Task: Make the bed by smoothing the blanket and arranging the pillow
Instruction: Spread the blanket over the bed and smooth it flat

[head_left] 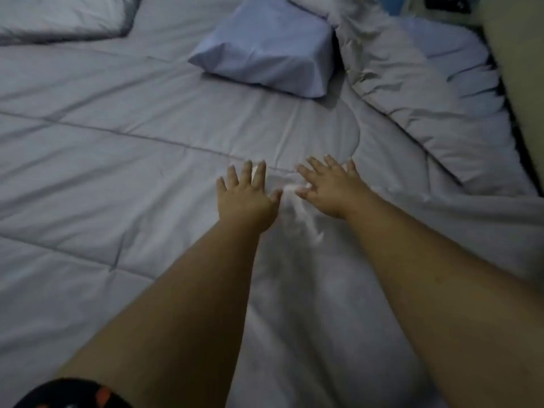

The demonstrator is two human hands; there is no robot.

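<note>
A pale grey quilted blanket covers the bed and fills most of the view. My left hand lies flat on it near the middle, fingers spread, holding nothing. Just to its right, my right hand also rests palm down with fingers apart. Small wrinkles bunch between the two hands. A light blue pillow sits on the blanket beyond my hands, near the top centre. The blanket's right portion is rumpled and folded over.
A second pillow or folded quilt corner lies at the top left. Crumpled white bedding sits behind the blue pillow. A beige wall or bed frame runs along the right edge, with a dark gap beside the mattress.
</note>
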